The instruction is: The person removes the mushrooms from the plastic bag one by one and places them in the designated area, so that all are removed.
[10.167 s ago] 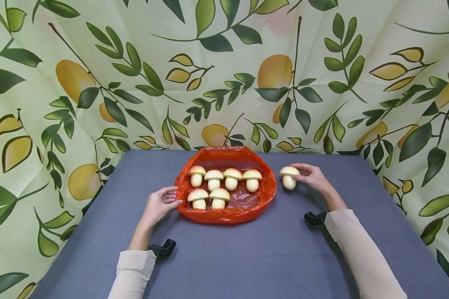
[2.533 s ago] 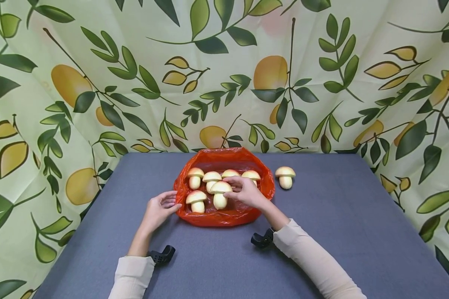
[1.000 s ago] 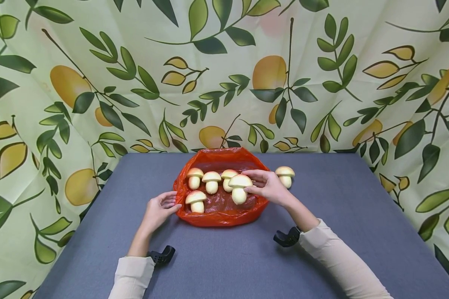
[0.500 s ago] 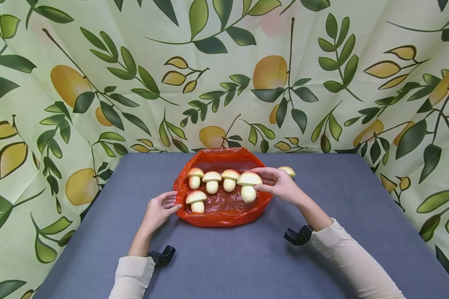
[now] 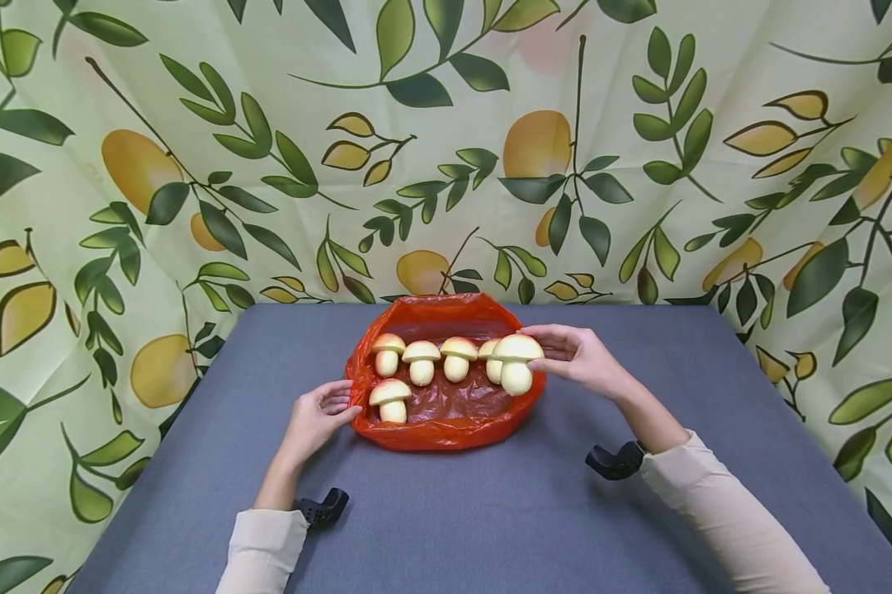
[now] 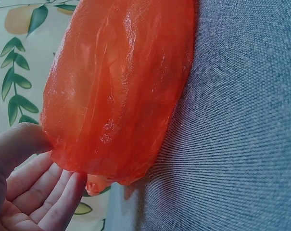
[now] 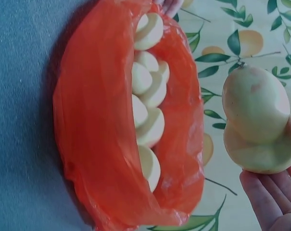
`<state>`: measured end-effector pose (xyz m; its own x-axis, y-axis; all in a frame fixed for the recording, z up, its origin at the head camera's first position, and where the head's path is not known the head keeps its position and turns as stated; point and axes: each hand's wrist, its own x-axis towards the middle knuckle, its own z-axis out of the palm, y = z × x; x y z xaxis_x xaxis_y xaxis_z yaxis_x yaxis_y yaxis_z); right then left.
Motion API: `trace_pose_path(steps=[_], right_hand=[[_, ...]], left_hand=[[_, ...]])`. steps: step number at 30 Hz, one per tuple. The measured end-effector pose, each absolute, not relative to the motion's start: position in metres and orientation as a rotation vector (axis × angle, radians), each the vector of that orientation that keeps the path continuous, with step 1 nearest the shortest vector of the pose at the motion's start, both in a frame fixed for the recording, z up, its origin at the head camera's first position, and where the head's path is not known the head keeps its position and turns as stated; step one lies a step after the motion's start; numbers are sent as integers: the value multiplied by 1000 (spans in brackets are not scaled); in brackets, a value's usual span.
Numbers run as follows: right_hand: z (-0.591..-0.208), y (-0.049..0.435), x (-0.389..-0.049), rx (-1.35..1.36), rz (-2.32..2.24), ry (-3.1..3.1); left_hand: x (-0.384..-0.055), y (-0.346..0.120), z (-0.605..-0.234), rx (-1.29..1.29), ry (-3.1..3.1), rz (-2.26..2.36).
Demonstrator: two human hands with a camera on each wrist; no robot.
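Sleeve [image 5: 263, 540] ending at the wrist, the left hand [image 5: 314, 422] pinches the left edge of the red bag [image 5: 446, 436] between thumb and fingers, and it has not shifted over the last few seconds. The bag sits open on the worktop [image 5: 431, 528]. Inside it, near the left end, lies a front mushroom [image 5: 391, 402], and behind that runs a back row of four mushrooms [image 5: 421, 363]. The one at the right end of the row is partly covered by another mushroom nearer the camera.

Beside the front mushroom there is now only bare red plastic, where a second one was being lifted a couple of seconds ago. That is the main change: the held mushroom [image 5: 516, 363] has travelled rightward across the opening and shows over the bag's right rim. The right hand [image 5: 575, 355] grips it by thumb and fingertips, and the right wrist view shows it apart from the bag.

For the work in hand, this probably means one fewer in the bag, leaving five. The mushroom seen earlier on the worktop to the right is hidden, most likely behind the right hand. A printed cloth [image 5: 446, 148] hangs behind everything.
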<state>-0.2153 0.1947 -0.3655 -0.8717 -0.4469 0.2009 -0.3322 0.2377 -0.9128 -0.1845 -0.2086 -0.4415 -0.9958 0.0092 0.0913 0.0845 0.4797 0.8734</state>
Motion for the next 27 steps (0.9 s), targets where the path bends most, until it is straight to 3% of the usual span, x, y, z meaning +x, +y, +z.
trace_pose_path(steps=[27], right_hand=[[-365,250,-217,-711,-1855,2377]], left_hand=[[-183,-208,-441,-75,-2650,-1542]])
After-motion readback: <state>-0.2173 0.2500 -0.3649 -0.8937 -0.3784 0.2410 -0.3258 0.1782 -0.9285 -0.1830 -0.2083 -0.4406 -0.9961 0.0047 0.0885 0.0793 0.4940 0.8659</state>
